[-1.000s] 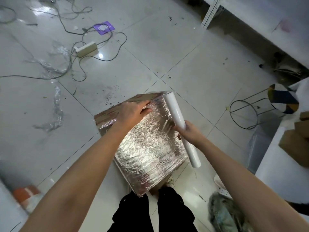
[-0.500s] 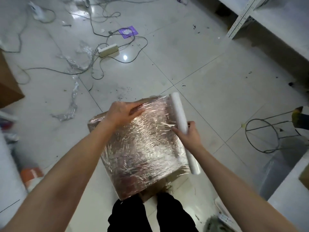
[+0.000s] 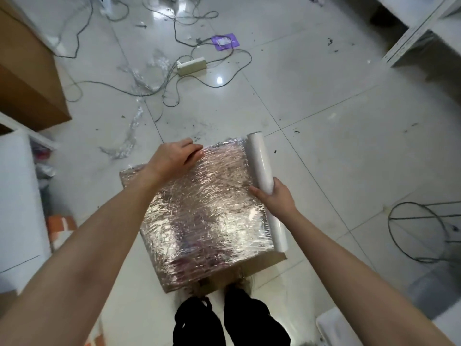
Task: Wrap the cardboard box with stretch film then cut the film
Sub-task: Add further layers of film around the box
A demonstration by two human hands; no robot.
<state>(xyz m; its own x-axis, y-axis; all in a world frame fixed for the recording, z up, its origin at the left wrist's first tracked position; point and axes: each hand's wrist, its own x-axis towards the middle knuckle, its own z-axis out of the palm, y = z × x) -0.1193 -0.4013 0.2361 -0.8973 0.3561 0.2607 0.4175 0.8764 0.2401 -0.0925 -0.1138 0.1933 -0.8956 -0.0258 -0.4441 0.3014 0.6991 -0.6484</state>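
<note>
Trousers (image 3: 224, 320), black, fill the bottom edge between two bare forearms; just beyond them the box (image 3: 202, 216) lies on the tiled floor (image 3: 324, 146), its top face wrapped in shiny, wrinkled film (image 3: 212, 196), with bare cardboard showing at the near right corner. Along the right edge of the box lies the roll (image 3: 262, 168), white, running from the near corner to the far one; film passes from it straight onto the box top. The right hand (image 3: 274, 198) grips the roll at about its middle, thumb on the box side and fingers curled round the far side; the left hand (image 3: 174, 158) rests on the far left part of the box top, fingers bent and lying on the film near the far edge; whether they pinch it I cannot tell. To the right, near the frame edge, stands a wire ring (image 3: 419, 231); to the left, a white block (image 3: 20, 196) and behind it a big brown carton (image 3: 27, 71). Farther off, film scraps (image 3: 129, 138) trail across the tiles; beyond them a power strip (image 3: 191, 66) sits among grey cables (image 3: 119, 88), with a purple packet (image 3: 225, 41) behind; white shelving (image 3: 424, 33) occupies the far right corner.
</note>
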